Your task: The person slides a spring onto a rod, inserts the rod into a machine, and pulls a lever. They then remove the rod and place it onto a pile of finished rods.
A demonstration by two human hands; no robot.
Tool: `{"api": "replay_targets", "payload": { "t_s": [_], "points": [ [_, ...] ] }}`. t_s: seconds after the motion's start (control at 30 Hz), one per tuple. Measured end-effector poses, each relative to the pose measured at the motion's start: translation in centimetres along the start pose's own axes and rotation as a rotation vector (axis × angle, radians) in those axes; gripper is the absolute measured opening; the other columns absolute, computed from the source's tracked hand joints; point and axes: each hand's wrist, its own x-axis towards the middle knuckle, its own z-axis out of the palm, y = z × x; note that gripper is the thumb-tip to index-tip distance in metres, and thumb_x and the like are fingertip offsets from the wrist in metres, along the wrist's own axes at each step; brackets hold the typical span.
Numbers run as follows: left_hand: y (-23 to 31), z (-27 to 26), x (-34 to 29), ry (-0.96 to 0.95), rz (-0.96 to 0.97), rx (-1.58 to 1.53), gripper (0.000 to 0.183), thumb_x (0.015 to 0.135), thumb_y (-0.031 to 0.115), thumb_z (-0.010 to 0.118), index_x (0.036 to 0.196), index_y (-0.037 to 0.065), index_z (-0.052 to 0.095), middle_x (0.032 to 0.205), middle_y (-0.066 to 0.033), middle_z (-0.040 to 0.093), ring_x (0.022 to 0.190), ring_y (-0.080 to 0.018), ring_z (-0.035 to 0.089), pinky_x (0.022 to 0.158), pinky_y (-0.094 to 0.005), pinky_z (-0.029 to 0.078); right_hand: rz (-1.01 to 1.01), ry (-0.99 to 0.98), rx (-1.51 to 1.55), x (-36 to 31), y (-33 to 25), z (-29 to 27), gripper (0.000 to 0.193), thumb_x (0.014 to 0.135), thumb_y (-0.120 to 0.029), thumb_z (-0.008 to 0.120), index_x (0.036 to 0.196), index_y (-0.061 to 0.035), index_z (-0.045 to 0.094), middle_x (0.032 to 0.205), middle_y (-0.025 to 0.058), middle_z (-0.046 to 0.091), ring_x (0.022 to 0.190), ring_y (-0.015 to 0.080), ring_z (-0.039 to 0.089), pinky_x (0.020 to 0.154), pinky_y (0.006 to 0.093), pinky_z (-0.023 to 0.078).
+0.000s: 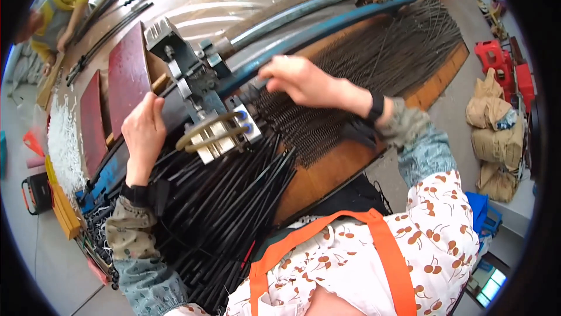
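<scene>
In front of me stands a metal bench machine (204,85) with a clamp-like head, a small white block with blue fittings (248,123) and a curved tan hose (204,132). At its left side my left hand (143,132) is closed, thumb against the fingers, beside a short wooden stick (160,84); what it grips is hidden. My right hand (301,80) is raised right of the machine head, fingers curled together above dark coiled springs (345,70); anything in it is too small to make out. Below the machine lies a heap of black rods (228,216).
A blue rail (327,35) and a metal tube (286,21) run toward the far right. The springs lie on a wooden board (327,184). Dark red panels (128,76) stand at left. Across the table, a person in yellow (61,9) works. Brown sacks (494,135) sit at right.
</scene>
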Motion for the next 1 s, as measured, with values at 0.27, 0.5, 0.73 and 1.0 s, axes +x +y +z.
{"api": "replay_targets", "payload": {
  "t_s": [0.27, 0.5, 0.73, 1.0],
  "points": [
    [-8.6, -0.3, 0.9, 0.164, 0.322, 0.187, 0.013, 0.100, 0.017, 0.058, 0.107, 0.007, 0.063, 0.091, -0.0141, 0.068, 0.078, -0.0363, 0.067, 0.065, -0.0429, 0.052, 0.021, -0.549, -0.694, -5.9, -1.8, -9.8, 0.019, 0.076, -0.021, 0.077, 0.079, -0.0103, 0.061, 0.079, 0.0041, 0.058, 0.091, 0.0234, 0.056, 0.088, 0.0392, 0.044],
    [-8.0, -2.3, -0.2, -0.155, 0.005, 0.656, 0.022, 0.098, 0.030, 0.059, 0.113, 0.019, 0.071, 0.108, -0.0026, 0.070, 0.103, -0.0270, 0.064, 0.083, -0.0467, 0.046, -0.006, -0.511, -0.643, -9.1, -3.5, -7.8, 0.024, 0.062, -0.003, 0.068, 0.080, -0.0095, 0.053, 0.078, 0.0055, 0.052, 0.085, 0.0268, 0.056, 0.076, 0.0380, 0.045],
    [9.3, -4.5, -7.7, -0.374, 0.254, 0.064, 0.002, 0.085, 0.012, 0.067, 0.085, 0.011, 0.069, 0.077, -0.0052, 0.060, 0.080, -0.0249, 0.059, 0.070, -0.0379, 0.047, 0.145, -0.473, -0.417, -6.7, -4.4, -5.3, 0.019, 0.063, 0.001, 0.061, 0.077, -0.0060, 0.050, 0.074, 0.0113, 0.055, 0.073, 0.0349, 0.058, 0.062, 0.0464, 0.047],
    [10.8, -1.6, -8.9, -0.346, 0.291, 0.129, 0.025, 0.081, 0.006, 0.061, 0.106, 0.003, 0.066, 0.090, -0.0101, 0.060, 0.086, -0.0260, 0.058, 0.072, -0.0364, 0.050, 0.044, -0.623, 0.020, -4.1, -7.7, -1.4, 0.017, 0.086, -0.012, 0.068, 0.100, -0.0041, 0.063, 0.083, 0.0125, 0.067, 0.077, 0.0320, 0.069, 0.066, 0.0398, 0.055]
  ]
}}
